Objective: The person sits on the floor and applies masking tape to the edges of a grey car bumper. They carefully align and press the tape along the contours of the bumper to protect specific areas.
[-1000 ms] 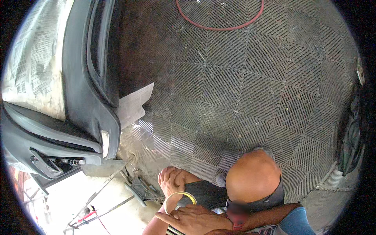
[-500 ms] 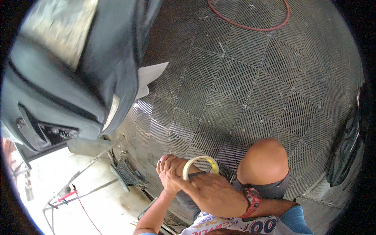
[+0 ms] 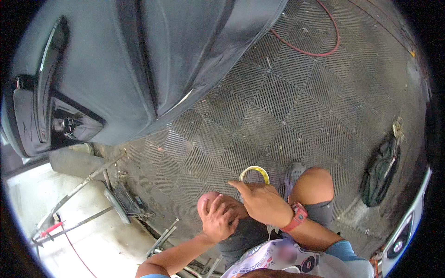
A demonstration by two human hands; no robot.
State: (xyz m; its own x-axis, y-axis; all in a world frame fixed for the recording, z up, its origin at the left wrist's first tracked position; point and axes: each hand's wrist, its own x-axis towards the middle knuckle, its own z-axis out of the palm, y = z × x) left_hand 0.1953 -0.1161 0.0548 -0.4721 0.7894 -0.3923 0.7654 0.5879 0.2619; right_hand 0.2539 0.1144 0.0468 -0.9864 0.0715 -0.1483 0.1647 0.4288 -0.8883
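Observation:
My left hand (image 3: 220, 218) lies over my bent left knee (image 3: 209, 200), its fingers spread and nothing in them. Just right of it, my right hand (image 3: 266, 202), with a red watch (image 3: 299, 217) on the wrist, grips a roll of masking tape (image 3: 265, 174). The roll is a pale ring with a yellow inner side, and its far part sticks out beyond the hand. My palm and most of those fingers are hidden under the back of the hand. A large dark grey vehicle body (image 3: 185, 41) fills the upper left, apart from both hands.
Ribbed dark matting (image 3: 278, 120) covers the floor, with a red hose (image 3: 320, 54) looped at the far side. A metal frame (image 3: 88, 183) stands at left, near a dark pedal-like device (image 3: 127, 199). At right lie a black bag (image 3: 381, 173) and a vehicle's headlight (image 3: 399, 241).
My hands have moved apart; the right, with the tape roll, has shifted away from the left. The view has turned: more vehicle body shows, and the white paper by it is out of sight.

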